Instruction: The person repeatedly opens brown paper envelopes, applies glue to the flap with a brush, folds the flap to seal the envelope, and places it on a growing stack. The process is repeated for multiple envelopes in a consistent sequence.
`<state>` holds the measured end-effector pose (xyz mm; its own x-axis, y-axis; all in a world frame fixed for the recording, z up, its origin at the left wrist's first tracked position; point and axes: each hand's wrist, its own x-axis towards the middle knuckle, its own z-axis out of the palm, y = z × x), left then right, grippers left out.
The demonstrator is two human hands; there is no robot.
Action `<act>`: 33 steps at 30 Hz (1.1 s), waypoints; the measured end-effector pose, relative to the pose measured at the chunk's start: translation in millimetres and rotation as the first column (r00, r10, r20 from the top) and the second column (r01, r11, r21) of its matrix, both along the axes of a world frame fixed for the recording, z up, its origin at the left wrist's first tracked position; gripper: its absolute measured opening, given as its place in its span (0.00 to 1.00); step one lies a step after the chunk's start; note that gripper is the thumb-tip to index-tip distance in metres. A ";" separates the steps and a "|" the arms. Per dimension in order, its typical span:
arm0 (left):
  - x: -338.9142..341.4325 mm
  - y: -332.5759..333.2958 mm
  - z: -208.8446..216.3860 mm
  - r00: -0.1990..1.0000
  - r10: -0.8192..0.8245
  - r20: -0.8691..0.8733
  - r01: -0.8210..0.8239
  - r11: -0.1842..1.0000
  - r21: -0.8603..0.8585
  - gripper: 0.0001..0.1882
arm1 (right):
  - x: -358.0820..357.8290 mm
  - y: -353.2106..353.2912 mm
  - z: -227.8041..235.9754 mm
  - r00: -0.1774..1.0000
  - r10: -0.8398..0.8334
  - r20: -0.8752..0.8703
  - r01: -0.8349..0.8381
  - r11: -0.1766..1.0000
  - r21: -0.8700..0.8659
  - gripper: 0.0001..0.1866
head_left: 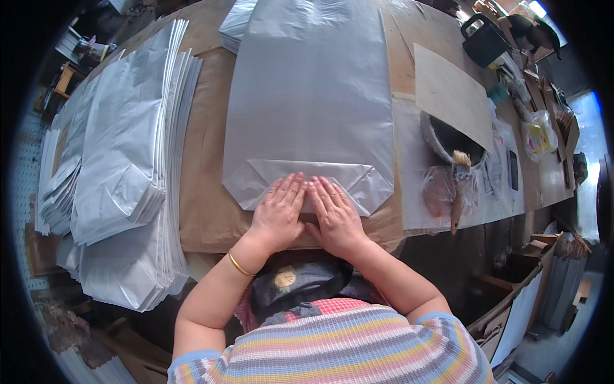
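Observation:
A large silvery-white bag (307, 109) lies flat on brown paper in front of me, its near end folded into a block bottom with slanted corners. Both my hands press flat on that folded flap (345, 171), side by side at its middle. My left hand (278, 208) has its fingers stretched out and touching the flap. Beside it, my right hand (334, 211) rests the same way, fingers extended, the two sets of fingertips almost meeting. Neither hand grips anything. The part of the flap under my palms is hidden.
Stacks of folded silvery bags (121, 134) stand at the left, overhanging the table edge. At the right are a brush (458, 192), a round dark basin (441, 137) partly under a board (451, 89), a phone (513, 169), and a black jug (485, 40). Brown paper (208, 160) covers the table.

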<state>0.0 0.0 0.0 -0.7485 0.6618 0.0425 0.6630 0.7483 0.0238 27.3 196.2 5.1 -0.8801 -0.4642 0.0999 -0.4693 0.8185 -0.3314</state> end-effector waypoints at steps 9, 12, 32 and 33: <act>-16.1 1.2 25.5 0.955 0.221 0.197 -0.221 0.975 -0.021 0.46 | -27.3 44.9 19.9 0.998 -0.002 0.056 0.011 0.985 -0.173 0.34; -2.7 16.5 9.6 0.961 0.200 -0.190 -0.232 0.958 -0.171 0.29 | -25.5 60.5 45.9 0.976 -0.211 -0.061 0.152 0.850 -0.505 0.24; -22.9 -224.7 197.9 0.707 0.237 -0.666 -0.367 0.929 -0.059 0.20 | -2.9 24.0 44.1 0.996 0.083 0.034 -0.050 0.826 -0.561 0.07; -12.7 -248.5 198.8 0.714 0.318 -0.624 -0.446 0.893 -0.055 0.23 | -2.9 20.2 41.3 0.994 0.093 0.050 -0.049 0.825 -0.563 0.07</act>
